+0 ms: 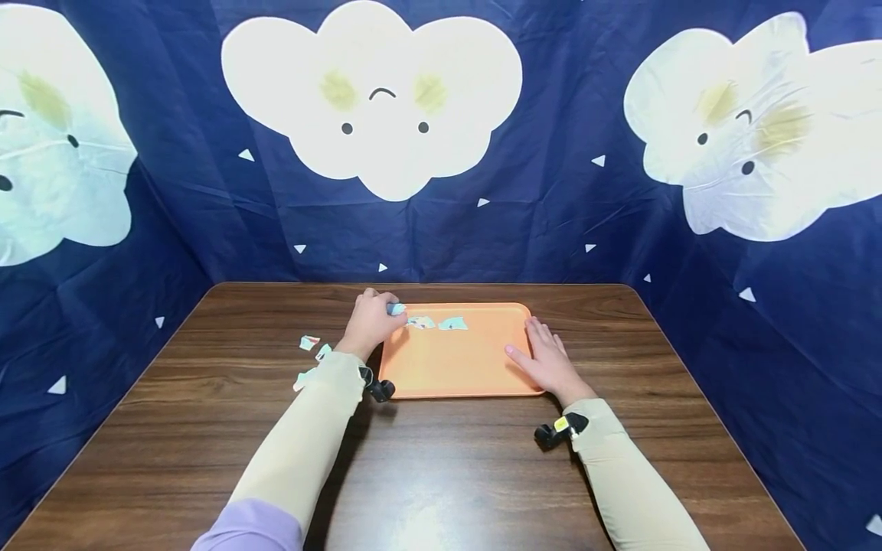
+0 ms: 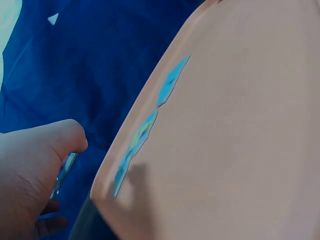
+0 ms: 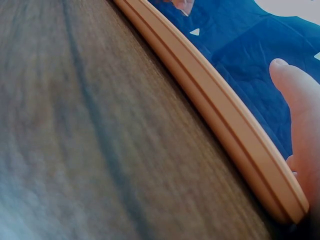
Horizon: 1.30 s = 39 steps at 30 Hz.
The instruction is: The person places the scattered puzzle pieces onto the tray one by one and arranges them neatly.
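My left hand (image 1: 373, 321) pinches a small light-blue flat picture piece (image 1: 396, 309) above the back left corner of the orange tray (image 1: 468, 375). In the left wrist view, the thin edge of this piece (image 2: 64, 172) shows below a finger. Two more flat pieces with irregular edges lie in the tray near its back rim: a multicoloured piece (image 1: 421, 323) and, to its right, a blue piece (image 1: 452, 324). My right hand (image 1: 549, 360) rests at the tray's right side, fingers extended along the rim and thumb over the inside.
Left of the tray, several loose pieces lie on the brown wooden table (image 1: 455, 474): one with red (image 1: 309, 342), a light one (image 1: 323, 352) and another (image 1: 303, 378) partly behind the left sleeve. A dark-blue cloth (image 1: 427, 237) with clouds hangs around the table.
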Each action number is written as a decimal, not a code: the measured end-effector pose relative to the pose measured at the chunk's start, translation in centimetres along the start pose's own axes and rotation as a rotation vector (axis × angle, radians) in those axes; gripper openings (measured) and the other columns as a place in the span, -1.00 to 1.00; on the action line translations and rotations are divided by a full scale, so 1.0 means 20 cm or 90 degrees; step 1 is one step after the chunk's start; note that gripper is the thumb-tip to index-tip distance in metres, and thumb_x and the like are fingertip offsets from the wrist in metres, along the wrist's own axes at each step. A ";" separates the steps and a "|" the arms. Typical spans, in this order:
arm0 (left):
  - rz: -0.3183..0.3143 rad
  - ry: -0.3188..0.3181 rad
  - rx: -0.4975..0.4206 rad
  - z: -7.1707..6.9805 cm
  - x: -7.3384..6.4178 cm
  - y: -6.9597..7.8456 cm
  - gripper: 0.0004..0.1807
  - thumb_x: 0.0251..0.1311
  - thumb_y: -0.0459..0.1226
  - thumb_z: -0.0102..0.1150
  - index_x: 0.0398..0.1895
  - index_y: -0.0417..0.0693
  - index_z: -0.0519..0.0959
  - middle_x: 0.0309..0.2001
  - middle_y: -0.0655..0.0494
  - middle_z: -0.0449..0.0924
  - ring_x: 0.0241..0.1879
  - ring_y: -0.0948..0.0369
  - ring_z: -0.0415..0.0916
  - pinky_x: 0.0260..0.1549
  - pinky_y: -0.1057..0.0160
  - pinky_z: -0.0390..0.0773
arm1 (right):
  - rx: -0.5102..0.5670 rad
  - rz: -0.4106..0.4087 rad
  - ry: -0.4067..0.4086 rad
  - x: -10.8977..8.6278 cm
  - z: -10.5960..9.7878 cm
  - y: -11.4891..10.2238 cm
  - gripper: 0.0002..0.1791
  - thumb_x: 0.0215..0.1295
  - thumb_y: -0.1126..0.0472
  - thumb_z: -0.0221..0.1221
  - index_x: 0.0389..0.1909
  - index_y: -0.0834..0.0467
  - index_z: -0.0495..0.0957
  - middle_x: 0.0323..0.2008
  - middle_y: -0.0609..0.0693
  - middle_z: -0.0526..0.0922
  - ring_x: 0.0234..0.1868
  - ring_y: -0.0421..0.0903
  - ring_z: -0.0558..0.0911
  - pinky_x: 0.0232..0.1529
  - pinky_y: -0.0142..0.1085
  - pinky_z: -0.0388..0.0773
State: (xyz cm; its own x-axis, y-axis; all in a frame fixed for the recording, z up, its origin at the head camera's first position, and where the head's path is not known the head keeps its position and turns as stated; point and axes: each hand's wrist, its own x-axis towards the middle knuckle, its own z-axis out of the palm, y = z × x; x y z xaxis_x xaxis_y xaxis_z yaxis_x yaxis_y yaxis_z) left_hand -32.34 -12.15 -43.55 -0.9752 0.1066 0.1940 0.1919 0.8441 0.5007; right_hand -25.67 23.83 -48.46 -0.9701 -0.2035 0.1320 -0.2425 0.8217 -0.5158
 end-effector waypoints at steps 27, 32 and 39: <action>0.072 -0.033 0.045 0.23 0.04 0.35 -0.64 0.18 -0.08 0.30 -0.02 -0.04 0.65 -0.04 -0.09 0.46 -0.04 -0.05 0.37 -0.12 0.04 0.47 | 0.003 0.009 -0.006 0.00 -0.02 -0.02 0.03 0.43 -0.32 -0.03 0.56 0.39 -0.06 0.57 0.31 -0.04 0.58 0.28 -0.07 0.49 0.22 -0.20; 0.077 -0.037 0.060 0.27 0.05 0.43 -0.63 0.19 -0.05 0.29 -0.01 -0.03 0.65 -0.05 -0.08 0.47 -0.07 -0.04 0.37 -0.10 -0.03 0.46 | 0.001 0.014 -0.005 0.00 -0.02 -0.01 0.04 0.43 -0.33 -0.03 0.56 0.39 -0.05 0.57 0.32 -0.05 0.58 0.29 -0.07 0.49 0.22 -0.20; 0.078 -0.040 0.093 0.35 0.07 0.51 -0.59 0.22 0.03 0.25 0.01 0.00 0.64 -0.07 -0.02 0.48 -0.07 0.00 0.40 -0.06 -0.02 0.48 | 0.002 0.014 -0.007 0.01 -0.01 -0.01 0.04 0.44 -0.34 -0.03 0.57 0.37 -0.07 0.58 0.30 -0.06 0.58 0.28 -0.07 0.49 0.21 -0.21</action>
State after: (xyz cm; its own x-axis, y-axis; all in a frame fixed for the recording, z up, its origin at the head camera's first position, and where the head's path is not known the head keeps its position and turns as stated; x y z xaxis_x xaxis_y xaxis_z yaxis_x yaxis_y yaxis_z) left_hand -32.54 0.26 -44.10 -0.9514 0.2416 0.1910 0.2957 0.8897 0.3477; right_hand -25.73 23.74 -48.25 -0.9754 -0.1902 0.1116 -0.2204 0.8248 -0.5207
